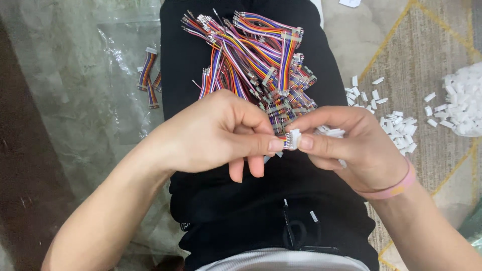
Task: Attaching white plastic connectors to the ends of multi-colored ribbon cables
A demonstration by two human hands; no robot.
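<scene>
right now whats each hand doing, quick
Left hand: closed, pinching the wire end at the white connector.
Right hand: closed, pinching the white connector, with more white pieces tucked in its palm.

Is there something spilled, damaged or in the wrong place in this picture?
Nothing looks damaged. Some loose white connector housings lie scattered over the rug, apart from the main white heap. A few wire bundles lie separately on the clear plastic bag, away from the big pile of coloured wires on the lap.
</scene>
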